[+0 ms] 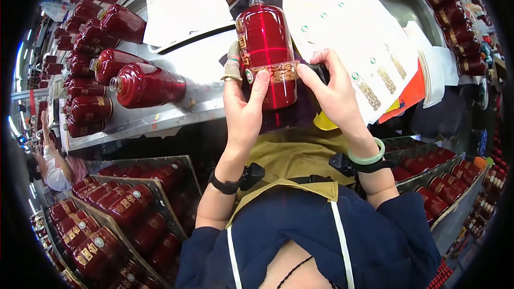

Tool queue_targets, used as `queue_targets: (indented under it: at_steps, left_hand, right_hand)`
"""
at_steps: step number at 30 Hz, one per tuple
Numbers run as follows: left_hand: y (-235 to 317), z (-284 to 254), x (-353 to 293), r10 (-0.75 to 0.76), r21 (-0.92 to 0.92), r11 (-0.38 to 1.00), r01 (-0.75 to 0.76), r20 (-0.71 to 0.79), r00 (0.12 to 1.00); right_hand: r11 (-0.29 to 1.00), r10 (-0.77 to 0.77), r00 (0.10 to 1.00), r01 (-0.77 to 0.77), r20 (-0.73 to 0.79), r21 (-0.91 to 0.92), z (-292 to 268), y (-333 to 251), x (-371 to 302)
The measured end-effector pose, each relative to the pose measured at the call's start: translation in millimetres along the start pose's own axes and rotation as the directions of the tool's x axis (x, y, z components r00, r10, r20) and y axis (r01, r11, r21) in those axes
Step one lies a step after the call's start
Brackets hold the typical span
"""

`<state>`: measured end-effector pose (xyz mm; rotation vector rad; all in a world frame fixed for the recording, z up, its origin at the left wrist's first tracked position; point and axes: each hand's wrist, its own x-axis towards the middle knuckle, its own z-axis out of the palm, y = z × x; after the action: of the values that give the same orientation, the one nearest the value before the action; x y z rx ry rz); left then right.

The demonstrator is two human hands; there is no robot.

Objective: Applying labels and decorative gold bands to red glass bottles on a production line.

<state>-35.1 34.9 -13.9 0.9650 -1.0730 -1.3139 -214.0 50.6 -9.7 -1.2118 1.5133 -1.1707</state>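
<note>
Both hands [243,109] [334,93] flank red bottle [266,48]; thumbs on band.

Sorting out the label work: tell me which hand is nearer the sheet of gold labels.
Right. The right hand lies against the label sheet while pressing the red bottle; the left hand holds the bottle's other side, farther off.
</note>
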Motion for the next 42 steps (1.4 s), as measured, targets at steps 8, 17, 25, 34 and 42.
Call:
queue_targets:
  at_steps: [8, 17, 25, 34, 42]
  left_hand:
    - [-1.9, 0.8, -0.1, -0.008, -0.016, 1.000, 0.008, -0.004, 1.000]
    - [-0.7, 1.6, 0.0, -0.011, 0.006, 1.000, 0.011, -0.002, 1.000]
    - [-2.0, 2.9, -1.2, 0.014, 0.036, 0.999, -0.014, -0.005, 1.000]
    - [-3.4, -1.7, 0.8, -0.020, 0.040, 0.999, 0.020, 0.001, 1.000]
    - [-8.6, -36.8, -1.0, -0.055, 0.426, 0.903, -0.060, 0.252, 0.966]
  right_hand:
    - [0.993, -0.006, 1.000, 0.005, -0.011, -0.115, 1.5, 3.0, 3.4]
    - [0.996, 0.042, 0.999, -0.044, -0.024, -0.081, -1.0, 8.3, 3.5]
    - [0.995, -0.039, 0.991, 0.051, -0.127, 0.091, -5.2, 10.6, 3.9]
    - [0.999, -0.038, 0.981, 0.034, -0.188, -0.024, -2.8, -17.3, 7.9]
    - [0.995, -0.016, 0.990, 0.001, -0.142, -0.104, -9.9, -2.0, 21.4]
